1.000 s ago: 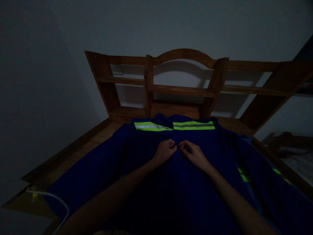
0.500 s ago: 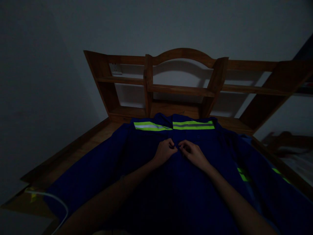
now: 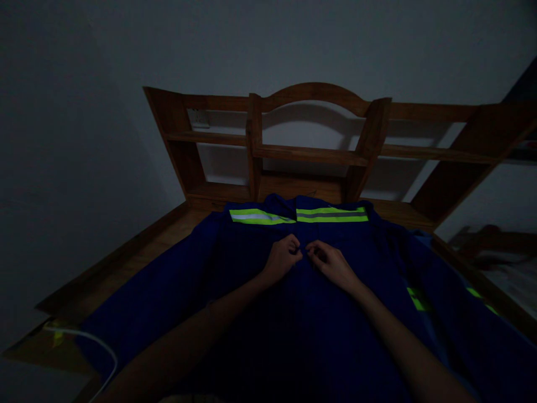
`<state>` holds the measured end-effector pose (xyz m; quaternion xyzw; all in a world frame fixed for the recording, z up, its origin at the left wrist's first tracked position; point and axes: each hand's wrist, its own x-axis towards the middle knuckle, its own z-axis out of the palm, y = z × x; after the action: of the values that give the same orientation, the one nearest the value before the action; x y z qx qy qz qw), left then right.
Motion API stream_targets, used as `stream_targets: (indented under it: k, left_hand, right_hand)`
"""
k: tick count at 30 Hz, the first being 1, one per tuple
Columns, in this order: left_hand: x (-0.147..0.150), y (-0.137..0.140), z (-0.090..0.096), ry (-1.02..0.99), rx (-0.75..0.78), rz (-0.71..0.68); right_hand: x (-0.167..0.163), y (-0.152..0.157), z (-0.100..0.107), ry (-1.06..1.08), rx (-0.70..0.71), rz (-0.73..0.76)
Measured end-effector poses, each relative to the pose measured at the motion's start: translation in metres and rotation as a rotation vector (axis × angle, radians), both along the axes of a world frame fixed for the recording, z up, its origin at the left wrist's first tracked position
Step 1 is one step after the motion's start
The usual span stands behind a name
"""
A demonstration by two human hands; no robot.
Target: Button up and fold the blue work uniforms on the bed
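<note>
A dark blue work jacket (image 3: 335,330) with yellow-green and grey reflective strips lies spread out, collar at the far end and sleeves out to both sides. Over its front middle, just below the chest strips, my left hand (image 3: 283,258) is closed in a pinch on the jacket's front edge. Close beside it, my right hand (image 3: 331,263) pinches at the same front opening from the other side. A small gap separates the fingertips. Dim light hides whether a button or only cloth is between them.
Behind the collar stands a wooden shelf (image 3: 310,152) against the wall. A white cable (image 3: 94,338) curves at the lower left beside the left sleeve. Wooden surface (image 3: 168,228) shows left of the jacket. A wall socket (image 3: 200,118) sits behind the shelf.
My left hand has shifted very slightly left and up, widening the gap between the fingertips a little. The right hand and the jacket look almost the same.
</note>
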<state>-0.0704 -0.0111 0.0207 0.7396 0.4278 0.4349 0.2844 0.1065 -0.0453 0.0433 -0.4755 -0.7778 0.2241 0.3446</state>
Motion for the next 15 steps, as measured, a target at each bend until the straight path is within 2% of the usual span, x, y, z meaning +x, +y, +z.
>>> stream_targets:
  k: [3,8,15]
  left_hand:
    - [0.0004,0.0027,-0.0032,-0.045,-0.033,-0.005]
    - [0.0011,0.0069,-0.0046,-0.095,-0.192,-0.016]
    - [0.0004,0.0099,-0.0066,-0.145,-0.216,-0.026]
  right_hand:
    - [-0.0001,0.0002,-0.0004,-0.002,0.003,0.003]
    - [0.0002,0.0006,-0.0016,0.006,-0.003,0.012]
    - [0.0005,0.0013,-0.0032,0.002,-0.007,0.004]
